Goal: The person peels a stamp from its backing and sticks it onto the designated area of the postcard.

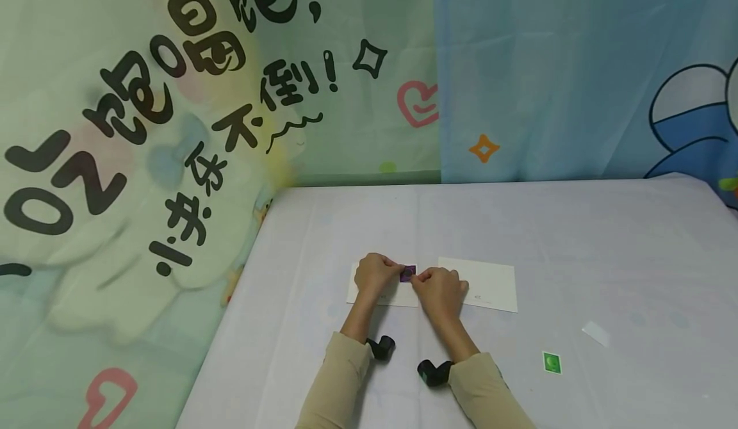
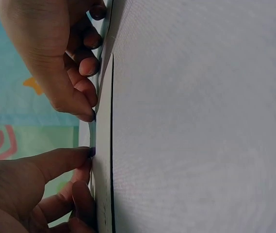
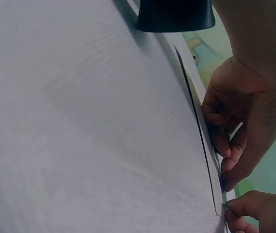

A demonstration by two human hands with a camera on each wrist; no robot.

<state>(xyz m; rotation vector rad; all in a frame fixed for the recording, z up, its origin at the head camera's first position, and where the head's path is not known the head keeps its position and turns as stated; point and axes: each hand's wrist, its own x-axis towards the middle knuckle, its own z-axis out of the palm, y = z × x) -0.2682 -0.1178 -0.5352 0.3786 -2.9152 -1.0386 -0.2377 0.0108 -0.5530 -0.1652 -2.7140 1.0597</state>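
A small purple stamp (image 1: 407,273) lies at the upper right corner of a white envelope (image 1: 398,298). My left hand (image 1: 376,275) pinches the stamp's left side between thumb and fingertips, covering much of that envelope. From the other side, the fingertips of my right hand (image 1: 441,291) pinch its lower right edge. In the left wrist view, the left thumb and right fingertips face each other a short gap apart, close over the envelope (image 2: 104,170). Seen edge-on in the right wrist view, the envelope (image 3: 203,131) lies under both hands.
A second white envelope (image 1: 490,285) lies to the right, partly behind the right hand. Nearer me on the right are a green stamp with a white border (image 1: 551,363) and a small pale slip (image 1: 596,333). All lie on a white-covered table (image 1: 634,243) before printed curtains (image 1: 548,64).
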